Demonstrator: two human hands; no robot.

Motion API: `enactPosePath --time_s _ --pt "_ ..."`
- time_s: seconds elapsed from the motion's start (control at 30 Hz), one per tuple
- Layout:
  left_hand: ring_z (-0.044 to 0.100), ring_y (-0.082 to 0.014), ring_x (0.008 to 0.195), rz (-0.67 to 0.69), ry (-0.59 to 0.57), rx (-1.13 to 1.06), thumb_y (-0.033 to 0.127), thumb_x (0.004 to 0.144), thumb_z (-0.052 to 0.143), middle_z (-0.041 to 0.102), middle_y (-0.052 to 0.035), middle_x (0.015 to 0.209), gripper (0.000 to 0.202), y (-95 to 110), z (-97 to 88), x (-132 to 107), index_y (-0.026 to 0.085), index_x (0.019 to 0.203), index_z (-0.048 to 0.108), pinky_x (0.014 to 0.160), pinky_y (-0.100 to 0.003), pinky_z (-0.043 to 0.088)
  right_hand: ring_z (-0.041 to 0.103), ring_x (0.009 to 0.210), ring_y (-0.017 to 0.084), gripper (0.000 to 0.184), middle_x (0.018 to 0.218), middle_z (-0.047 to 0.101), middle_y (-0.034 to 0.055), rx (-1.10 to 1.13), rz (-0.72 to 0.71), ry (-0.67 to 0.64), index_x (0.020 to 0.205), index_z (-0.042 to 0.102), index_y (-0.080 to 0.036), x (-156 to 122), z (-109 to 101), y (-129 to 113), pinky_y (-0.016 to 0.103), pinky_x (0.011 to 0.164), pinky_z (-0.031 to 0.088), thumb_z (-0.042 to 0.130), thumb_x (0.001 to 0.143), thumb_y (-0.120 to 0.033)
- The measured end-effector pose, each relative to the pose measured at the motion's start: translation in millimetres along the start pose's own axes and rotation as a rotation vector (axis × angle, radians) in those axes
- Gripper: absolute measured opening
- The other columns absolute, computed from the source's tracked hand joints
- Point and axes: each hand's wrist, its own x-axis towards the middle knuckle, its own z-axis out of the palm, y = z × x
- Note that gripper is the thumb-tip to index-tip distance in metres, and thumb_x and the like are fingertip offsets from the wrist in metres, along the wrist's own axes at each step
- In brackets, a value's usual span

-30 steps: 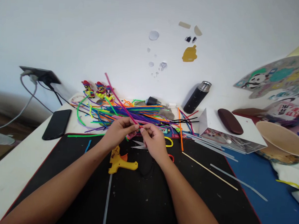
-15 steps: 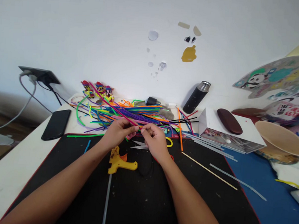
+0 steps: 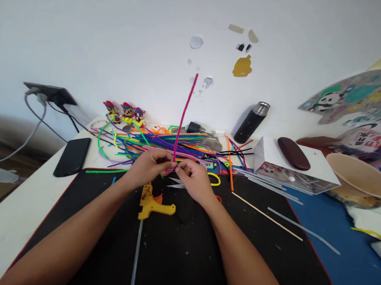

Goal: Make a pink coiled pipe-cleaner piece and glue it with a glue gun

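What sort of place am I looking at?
Probably a craft desk, perhaps at home: a heap of colourful pipe cleaners, a yellow glue gun and scissors lie on it.

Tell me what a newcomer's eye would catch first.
Probably the magenta pipe cleaner, standing up where the left hand and right hand meet, against the white wall. Next, the yellow glue gun on the black mat below the hands, and the multicoloured pipe-cleaner heap behind them.
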Motion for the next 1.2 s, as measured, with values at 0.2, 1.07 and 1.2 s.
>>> enactPosePath --time_s 0.2,1.07,1.2 --pt "0.059 -0.016 0.065 -0.017 0.027 -0.127 0.049 0.088 0.077 0.066 -0.0009 0.069 0.032 0 -1.8 2 0.018 0.078 0.073 0.064 -0.027 0.047 0.043 0.047 0.013 0.023 0.056 0.047 -0.0072 0.132 0.046 -0.008 0.089 0.066 -0.024 -1 3 1 0.026 0.047 0.032 0.064 0.095 -0.045" --pt "0.056 -0.0167 0.061 -0.278 0.705 0.107 0.048 0.062 0.085 0.068 -0.0023 0.064 0.038 -34 -156.0 -27 0.017 0.078 0.071 0.061 -0.03 0.041 0.045 0.045 0.013 0.028 0.061 0.062 -0.0029 0.189 -0.077 0.044 0.093 0.067 -0.022 -5 1 -7 0.025 0.046 0.035 0.061 0.098 -0.049" --pt "0.056 -0.0188 0.059 -0.392 0.693 0.288 0.053 0.069 0.078 0.065 -0.0004 0.059 0.036 -57 -174.5 -69 0.019 0.076 0.068 0.059 -0.03 0.04 0.045 0.045 0.013 0.027 0.063 0.063 -0.003 0.182 -0.08 0.027 0.094 0.067 -0.022 -5 2 -7 0.026 0.046 0.036 0.061 0.098 -0.048"
